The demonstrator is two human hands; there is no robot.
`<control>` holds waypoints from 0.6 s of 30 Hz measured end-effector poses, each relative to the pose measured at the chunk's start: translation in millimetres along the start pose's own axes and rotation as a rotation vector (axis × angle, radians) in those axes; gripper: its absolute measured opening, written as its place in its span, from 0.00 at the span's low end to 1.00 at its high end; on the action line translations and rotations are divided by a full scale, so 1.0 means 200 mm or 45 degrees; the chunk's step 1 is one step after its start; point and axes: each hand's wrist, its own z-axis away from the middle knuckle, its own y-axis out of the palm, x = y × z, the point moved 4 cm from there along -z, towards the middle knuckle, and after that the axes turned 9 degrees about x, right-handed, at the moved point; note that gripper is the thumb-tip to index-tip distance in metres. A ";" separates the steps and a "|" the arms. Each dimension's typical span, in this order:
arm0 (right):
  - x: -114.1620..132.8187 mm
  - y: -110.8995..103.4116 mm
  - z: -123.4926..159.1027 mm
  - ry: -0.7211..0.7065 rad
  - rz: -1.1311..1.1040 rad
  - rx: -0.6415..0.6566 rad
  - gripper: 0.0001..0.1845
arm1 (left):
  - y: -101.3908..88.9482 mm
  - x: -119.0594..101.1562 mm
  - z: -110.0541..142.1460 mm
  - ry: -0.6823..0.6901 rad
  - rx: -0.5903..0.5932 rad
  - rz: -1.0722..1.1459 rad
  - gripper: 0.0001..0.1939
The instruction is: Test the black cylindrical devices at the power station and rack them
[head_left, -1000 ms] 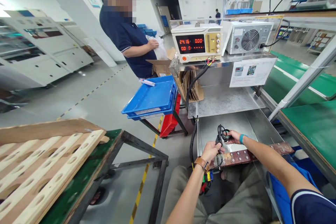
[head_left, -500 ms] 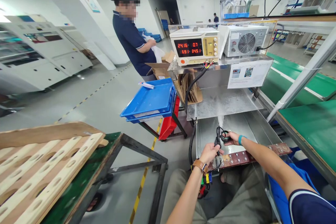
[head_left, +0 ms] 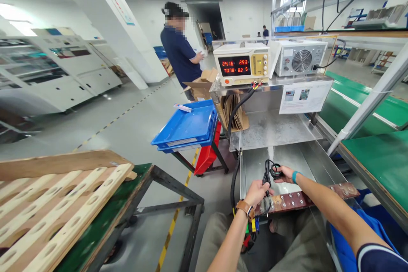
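Observation:
My left hand (head_left: pixel 257 192) pinches a black cable (head_left: pixel 266 170) down onto a copper bar with several holes (head_left: pixel 302 199) that lies across a steel bench. My right hand (head_left: pixel 284 174) grips a small round black part (head_left: pixel 276 173) at the other end of the cable, just above the bench. Coloured wire ends (head_left: pixel 251 226) hang below my left wrist. A cream power supply (head_left: pixel 242 64) on the shelf above shows lit red digits, and a thick black lead (head_left: pixel 237 104) runs down from it.
A second fan-fronted unit (head_left: pixel 299 57) sits beside the supply. Blue trays (head_left: pixel 188 125) on a stand and a red bin (head_left: pixel 206 155) stand left of the bench. A wooden slotted rack (head_left: pixel 57 204) lies on a green cart at left. A person in dark blue (head_left: pixel 180 55) stands behind.
The supply's readings have risen from zero to higher numbers. My hands stay on the cable and bar. The person behind has moved farther away as my view shifted.

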 end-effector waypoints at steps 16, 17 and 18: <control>-0.02 -0.02 -0.04 -0.002 0.042 -0.011 0.12 | -0.05 0.07 -0.07 0.056 0.083 0.001 0.21; -0.02 -0.02 -0.04 -0.003 0.044 -0.013 0.12 | -0.04 0.07 -0.07 0.056 0.078 0.006 0.20; -0.02 -0.02 -0.04 -0.005 0.044 -0.013 0.12 | -0.04 0.06 -0.07 0.047 0.068 0.025 0.20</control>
